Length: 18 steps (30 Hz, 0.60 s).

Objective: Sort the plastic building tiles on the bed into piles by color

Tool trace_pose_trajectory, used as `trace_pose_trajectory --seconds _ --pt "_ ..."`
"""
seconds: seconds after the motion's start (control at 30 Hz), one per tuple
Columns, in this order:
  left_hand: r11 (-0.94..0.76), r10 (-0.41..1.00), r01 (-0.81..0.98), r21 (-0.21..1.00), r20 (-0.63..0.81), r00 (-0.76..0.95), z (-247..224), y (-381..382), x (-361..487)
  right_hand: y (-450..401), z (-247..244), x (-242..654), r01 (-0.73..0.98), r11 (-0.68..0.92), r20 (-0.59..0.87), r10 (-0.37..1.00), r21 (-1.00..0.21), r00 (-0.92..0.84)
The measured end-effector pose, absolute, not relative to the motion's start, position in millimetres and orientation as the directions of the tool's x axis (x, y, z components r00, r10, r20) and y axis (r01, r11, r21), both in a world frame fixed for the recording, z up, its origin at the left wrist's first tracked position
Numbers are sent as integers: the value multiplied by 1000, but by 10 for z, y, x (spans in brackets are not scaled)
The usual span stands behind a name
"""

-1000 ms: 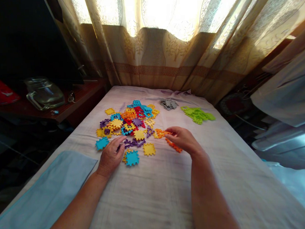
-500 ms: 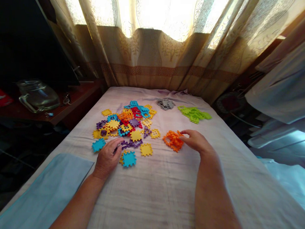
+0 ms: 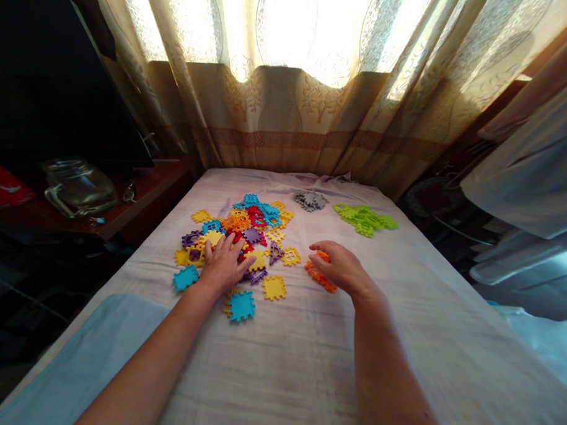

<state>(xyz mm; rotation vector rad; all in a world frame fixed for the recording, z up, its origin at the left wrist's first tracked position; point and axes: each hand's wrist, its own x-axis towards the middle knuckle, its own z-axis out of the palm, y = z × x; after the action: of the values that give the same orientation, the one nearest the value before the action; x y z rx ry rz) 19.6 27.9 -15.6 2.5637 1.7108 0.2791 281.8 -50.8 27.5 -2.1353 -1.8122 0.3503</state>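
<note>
Flat plastic interlocking tiles with toothed edges lie in a mixed heap on the sheet, with yellow tiles (image 3: 274,287), a purple tile (image 3: 251,236), blue tiles (image 3: 241,306) and red ones among them. My left hand (image 3: 224,262) is spread over the near part of this heap, fingers apart, hiding the tiles beneath. Over a small group of orange tiles (image 3: 319,274) is my right hand (image 3: 337,265), thumb and fingers parted, covering part of them. Farther back are a grey tile pile (image 3: 310,201) and a lime green tile pile (image 3: 365,219).
A pale blue cloth (image 3: 102,343) lies at the left of the sheet-covered surface (image 3: 280,374). On a dark side table (image 3: 143,199) stands a glass jug (image 3: 80,187), near a dark screen (image 3: 50,78). Curtains (image 3: 303,106) hang behind, and cloth hangs at the right.
My left hand has moved forward and right onto the heap and its fingers have spread. My right hand has shifted left from the edge of the orange tiles to over them.
</note>
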Motion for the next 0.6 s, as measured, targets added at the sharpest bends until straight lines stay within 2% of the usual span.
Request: trace_pose_trajectory --seconds 0.07,0.27,0.43,0.6 --pt "-428 903 895 127 110 416 -188 256 163 -508 275 2817 910 -140 11 987 -391 157" --pt "-546 820 833 89 259 510 -340 -40 -211 -492 263 2827 907 -124 8 990 -403 139" --pt "-476 842 875 86 331 426 -258 -61 -529 -501 283 2781 909 -113 -1 992 -401 123" --pt "-437 862 888 144 348 368 8 243 -605 -518 296 2721 911 -87 17 995 -403 102"
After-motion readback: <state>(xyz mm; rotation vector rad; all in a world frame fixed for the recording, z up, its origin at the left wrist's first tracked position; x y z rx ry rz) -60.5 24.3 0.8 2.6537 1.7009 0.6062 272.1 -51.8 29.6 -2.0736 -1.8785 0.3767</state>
